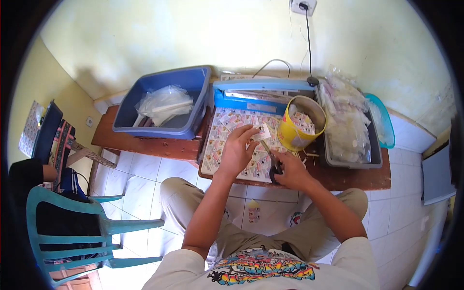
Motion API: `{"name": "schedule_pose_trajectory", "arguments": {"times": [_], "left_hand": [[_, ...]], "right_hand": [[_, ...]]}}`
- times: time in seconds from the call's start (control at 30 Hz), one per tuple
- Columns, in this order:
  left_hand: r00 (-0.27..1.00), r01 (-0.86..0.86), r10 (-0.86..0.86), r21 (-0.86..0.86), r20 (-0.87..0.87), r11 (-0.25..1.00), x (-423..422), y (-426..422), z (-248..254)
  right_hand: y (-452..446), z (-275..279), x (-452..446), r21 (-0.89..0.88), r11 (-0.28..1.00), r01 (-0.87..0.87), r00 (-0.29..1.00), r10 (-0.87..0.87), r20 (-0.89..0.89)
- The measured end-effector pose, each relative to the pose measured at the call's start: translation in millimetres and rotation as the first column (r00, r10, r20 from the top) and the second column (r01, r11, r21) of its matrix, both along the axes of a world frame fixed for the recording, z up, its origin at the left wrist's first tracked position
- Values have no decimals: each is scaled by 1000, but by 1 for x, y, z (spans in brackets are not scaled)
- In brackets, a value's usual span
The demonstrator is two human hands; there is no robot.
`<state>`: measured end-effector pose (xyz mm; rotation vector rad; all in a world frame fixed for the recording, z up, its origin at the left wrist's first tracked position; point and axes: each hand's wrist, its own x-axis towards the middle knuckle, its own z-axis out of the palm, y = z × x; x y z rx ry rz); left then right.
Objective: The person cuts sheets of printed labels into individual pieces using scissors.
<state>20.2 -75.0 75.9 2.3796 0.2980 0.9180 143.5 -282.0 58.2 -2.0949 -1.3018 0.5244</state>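
Observation:
My left hand point(238, 149) pinches a small printed label point(261, 132) above a sheet of printed labels point(224, 140) on the low wooden bench. My right hand point(291, 171) is wrapped round the dark handles of the scissors point(272, 162), whose blades point up and left toward the label. Just beyond my right hand stands a yellow bucket point(294, 140) with many cut labels in it. Behind the sheet lies a blue sealing machine point(261, 100).
A blue-grey tub point(200, 108) with clear plastic bags stands on the left. At the right, a grey tray point(355, 166) holds filled bags beside a teal basket point(385, 121). A green plastic chair point(72, 207) and a seated person's dark sleeve point(24, 176) are at the left.

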Motion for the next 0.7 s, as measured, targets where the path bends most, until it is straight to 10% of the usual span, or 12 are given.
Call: {"name": "schedule_pose_trajectory", "arguments": {"times": [0.7], "left_hand": [[995,-79,72,-99,-70,992,7,46,-44]], "right_hand": [[7,-21,-11,47,999,-19,902,37,-430]]}}
